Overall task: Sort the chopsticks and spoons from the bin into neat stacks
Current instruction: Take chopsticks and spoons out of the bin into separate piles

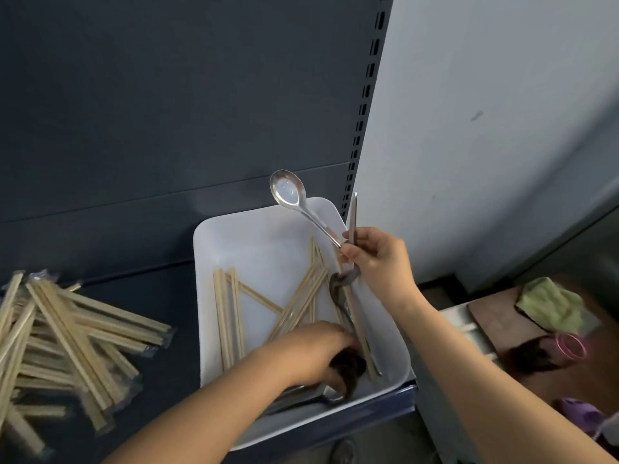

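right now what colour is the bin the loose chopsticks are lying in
White, slightly translucent plastic. The bin shows best in the head view.

Dark blue-grey shelf panel at 10 o'clock, slotted upright at 1 o'clock, pale scuffed wall at 2 o'clock, green cloth at 4 o'clock

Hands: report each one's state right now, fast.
Left hand: down in the bin; grip cannot be told.
Right hand: holding two metal spoons.
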### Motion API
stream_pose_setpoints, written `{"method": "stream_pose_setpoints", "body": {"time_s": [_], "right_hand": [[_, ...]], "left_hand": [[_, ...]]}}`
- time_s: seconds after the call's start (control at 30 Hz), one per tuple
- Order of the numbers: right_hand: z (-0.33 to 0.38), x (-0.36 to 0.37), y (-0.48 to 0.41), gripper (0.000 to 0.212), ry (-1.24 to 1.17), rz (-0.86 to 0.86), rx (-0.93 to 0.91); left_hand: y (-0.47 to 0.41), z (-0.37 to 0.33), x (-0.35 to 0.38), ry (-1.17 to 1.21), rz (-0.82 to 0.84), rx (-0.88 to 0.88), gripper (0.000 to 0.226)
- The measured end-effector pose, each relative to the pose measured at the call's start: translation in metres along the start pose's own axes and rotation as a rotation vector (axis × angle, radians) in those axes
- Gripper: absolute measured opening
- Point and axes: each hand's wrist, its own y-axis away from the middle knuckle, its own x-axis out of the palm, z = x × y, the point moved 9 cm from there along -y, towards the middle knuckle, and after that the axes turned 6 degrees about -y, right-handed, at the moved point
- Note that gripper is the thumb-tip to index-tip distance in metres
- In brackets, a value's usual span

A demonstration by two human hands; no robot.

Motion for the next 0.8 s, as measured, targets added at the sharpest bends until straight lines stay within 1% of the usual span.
{"method": "stream_pose_setpoints", "body": {"time_s": [0.07,0.17,0.23,0.33,0.5,0.6,0.7,0.8], "right_hand": [[-0.001,0.0,0.001,0.018,-0.005,-0.003,-0.001],[-0.002,0.0,0.0,0.014,-0.017,-0.006,0.003],[-0.003,0.0,0.0,0.014,-0.022,-0.01,0.003],[-0.004,0.001,0.001,0.017,-0.005,-0.002,-0.002],[-0.006,0.002,0.003,0.022,0.048,-0.003,0.006],[-0.004,0.005,0.002,0.026,0.145,0.001,-0.028],[-0.004,0.014,0.001,0.021,0.226,0.047,-0.054],[-0.003,0.023,0.002,0.015,0.256,0.093,-0.089]], "left_hand": [[-0.003,0.001,0.005,0.001,0.023,-0.027,0.052],[-0.005,0.002,0.004,-0.03,-0.007,-0.004,0.036],[-0.005,0.006,0.002,-0.004,-0.019,-0.014,0.031],[0.001,0.018,-0.019,0.091,-0.114,-0.054,0.022],[0.033,0.05,-0.069,0.308,-0.379,-0.183,0.029],[0.062,0.069,-0.095,0.398,-0.57,-0.276,0.028],[0.098,0.082,-0.116,0.44,-0.818,-0.389,0.025],[0.141,0.093,-0.124,0.491,-1.082,-0.538,0.024]]}}
